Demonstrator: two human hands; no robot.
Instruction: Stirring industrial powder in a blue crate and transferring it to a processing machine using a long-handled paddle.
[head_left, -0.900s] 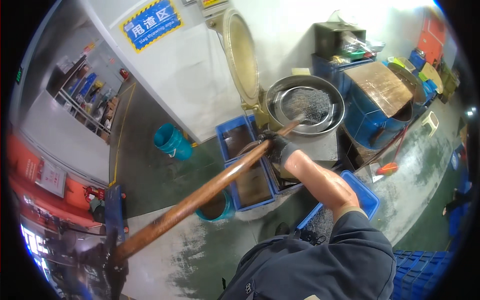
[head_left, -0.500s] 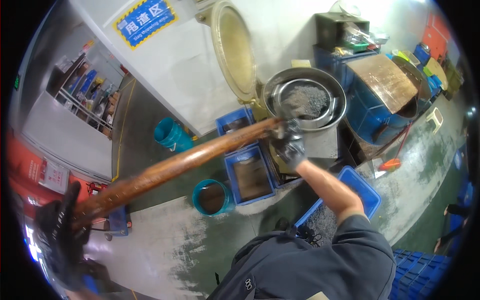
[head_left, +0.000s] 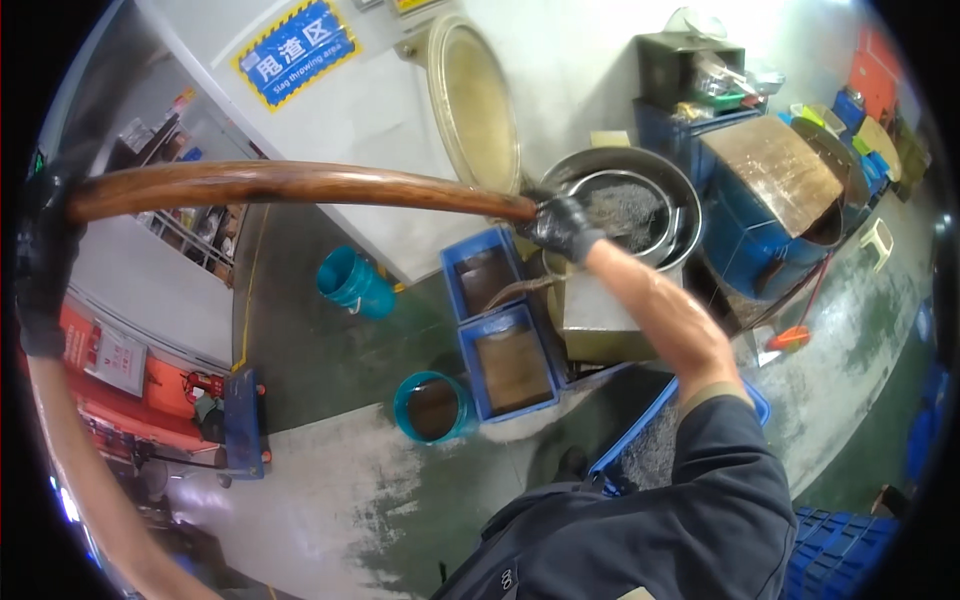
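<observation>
A long, thick brown wooden pole [head_left: 290, 183] runs almost level across the upper part of the view, looking slightly bowed. Its left end is in my left hand [head_left: 48, 235], which wears a black glove and is closed round it near the rim. My right hand [head_left: 565, 225], also black-gloved, grips the other end. It is just beside a round metal tub [head_left: 683, 205], partly in front of its near left side. Inside the tub sits a metal ring-shaped basket [head_left: 668, 215] with grey loose bits [head_left: 620, 208]. A round tan lid [head_left: 470, 105] stands raised behind my right hand.
Two blue crates [head_left: 535, 405] with brown contents stand below the pole. Nearby are a teal bucket [head_left: 458, 415] of dark liquid and another teal bucket [head_left: 355, 283]. A large blue bin [head_left: 745, 240] with a board on top stands right; a blue tub [head_left: 640, 430] of grey bits is near me.
My left hand has risen, swinging the pole from a slope to nearly level. The right hand has stayed beside the metal tub, still gripping. The view has shifted slightly.
</observation>
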